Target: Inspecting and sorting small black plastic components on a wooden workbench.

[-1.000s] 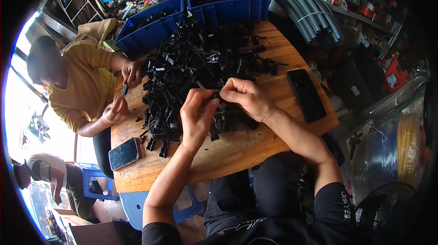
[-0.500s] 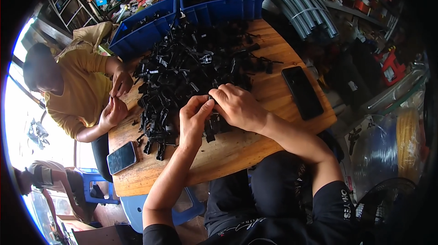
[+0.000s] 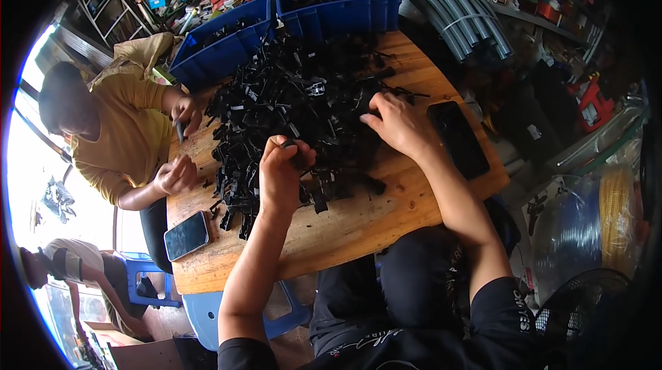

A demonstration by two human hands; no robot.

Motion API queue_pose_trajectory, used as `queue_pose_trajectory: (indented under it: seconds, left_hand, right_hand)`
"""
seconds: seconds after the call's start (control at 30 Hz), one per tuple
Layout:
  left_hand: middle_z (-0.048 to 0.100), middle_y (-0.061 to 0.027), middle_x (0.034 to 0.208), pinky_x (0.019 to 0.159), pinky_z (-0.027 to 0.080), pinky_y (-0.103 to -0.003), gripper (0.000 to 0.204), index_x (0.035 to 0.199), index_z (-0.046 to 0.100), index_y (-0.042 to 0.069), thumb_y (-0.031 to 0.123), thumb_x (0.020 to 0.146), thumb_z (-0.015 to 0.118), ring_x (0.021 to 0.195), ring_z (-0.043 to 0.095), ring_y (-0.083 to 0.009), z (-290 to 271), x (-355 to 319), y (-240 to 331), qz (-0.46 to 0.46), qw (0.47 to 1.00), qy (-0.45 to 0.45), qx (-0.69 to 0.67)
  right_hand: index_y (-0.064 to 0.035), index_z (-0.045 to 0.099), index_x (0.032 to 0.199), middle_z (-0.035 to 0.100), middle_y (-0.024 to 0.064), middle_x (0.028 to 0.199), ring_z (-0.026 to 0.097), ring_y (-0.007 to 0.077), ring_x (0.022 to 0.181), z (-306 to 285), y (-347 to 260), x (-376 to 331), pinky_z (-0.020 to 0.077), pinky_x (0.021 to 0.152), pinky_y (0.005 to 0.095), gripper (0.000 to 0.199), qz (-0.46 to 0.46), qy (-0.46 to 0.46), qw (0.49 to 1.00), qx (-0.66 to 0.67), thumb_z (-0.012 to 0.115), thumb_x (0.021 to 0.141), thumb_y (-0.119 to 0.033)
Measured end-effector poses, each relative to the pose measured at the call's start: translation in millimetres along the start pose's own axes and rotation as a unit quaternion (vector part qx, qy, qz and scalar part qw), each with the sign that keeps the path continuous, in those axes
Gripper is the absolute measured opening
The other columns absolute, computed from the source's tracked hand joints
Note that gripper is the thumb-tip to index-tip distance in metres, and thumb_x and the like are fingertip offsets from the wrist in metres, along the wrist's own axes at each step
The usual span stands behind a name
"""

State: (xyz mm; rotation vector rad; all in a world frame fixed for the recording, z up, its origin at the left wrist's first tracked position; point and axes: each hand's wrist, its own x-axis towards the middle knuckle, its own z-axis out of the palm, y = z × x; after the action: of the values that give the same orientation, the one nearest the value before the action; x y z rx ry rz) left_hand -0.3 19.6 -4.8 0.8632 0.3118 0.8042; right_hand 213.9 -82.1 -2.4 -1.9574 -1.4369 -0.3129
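A wide heap of small black plastic parts (image 3: 255, 111) covers the middle of the wooden table. Over the near side of the heap, my left hand (image 3: 277, 180) is closed around a small black plastic part (image 3: 299, 156), mostly covered by the fingers. My right hand (image 3: 401, 125) is at the heap's right edge, thumb and bent fingers apart, close to some loose black pieces. Nothing shows between its fingers, though the fingertips are partly hidden.
Two blue bins (image 3: 338, 13) with black parts stand at the far side. One phone (image 3: 458, 139) lies right, another phone (image 3: 187, 235) near left. Across the left side, a person in yellow (image 3: 131, 128) handles a small dark piece. Grey coiled pipes (image 3: 452, 11) are beyond the table.
My hands were together over the heap and have separated. My right hand has moved right to the heap's edge, while my left keeps a black part. The other person's hands have also parted.
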Motion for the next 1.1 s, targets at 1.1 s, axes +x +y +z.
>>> queue_pose_trajectory:
  seconds: [1.1]
  left_hand:
    - [0.06,-0.0014,0.081,0.059,0.044,-0.02,0.017,0.097,0.06,0.0,0.007,0.082,0.065,0.064,0.054,-0.0067,24.2,-18.2,0.8,-0.006,0.959,0.007,0.282]
  right_hand:
    - [-0.0015,0.063,0.093,0.061,0.003,0.096,0.059,0.0091,0.085,-8.7,-62.0,-13.2,0.0486,0.071,0.0201,0.009,-0.048,-0.035,0.899,0.434,0.06,0.087,-0.006]
